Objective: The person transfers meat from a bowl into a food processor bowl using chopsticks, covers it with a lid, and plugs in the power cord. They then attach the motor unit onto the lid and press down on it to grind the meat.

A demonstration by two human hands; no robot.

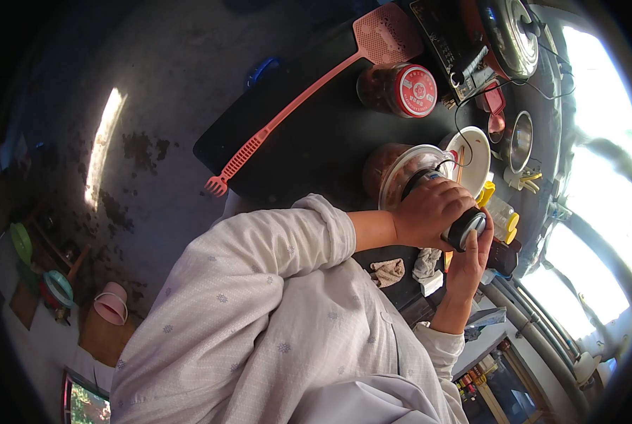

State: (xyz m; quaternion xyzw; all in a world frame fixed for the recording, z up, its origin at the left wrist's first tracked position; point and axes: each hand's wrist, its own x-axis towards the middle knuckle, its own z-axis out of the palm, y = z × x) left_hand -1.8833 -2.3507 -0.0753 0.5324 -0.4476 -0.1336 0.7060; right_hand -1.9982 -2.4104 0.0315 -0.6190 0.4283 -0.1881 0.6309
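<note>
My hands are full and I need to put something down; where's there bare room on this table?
Widest is the stretch of black table bordered by the pink fly swatter, red-lidded jar and big jar. It's crowded past the big jar, around the white bowl and metal bowl.

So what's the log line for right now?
left hand: grips black cylindrical gadget | right hand: fingers on its end | nearby: red-lidded clear jar

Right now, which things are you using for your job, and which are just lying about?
Likely for the job:
black cylinder-shaped gadget, held by left hand and right hand
white-rimmed jar of reddish stuff, close by

Seemingly just lying about:
pink plastic swatter
round red-lidded jar
crumpled brown cloth
</note>
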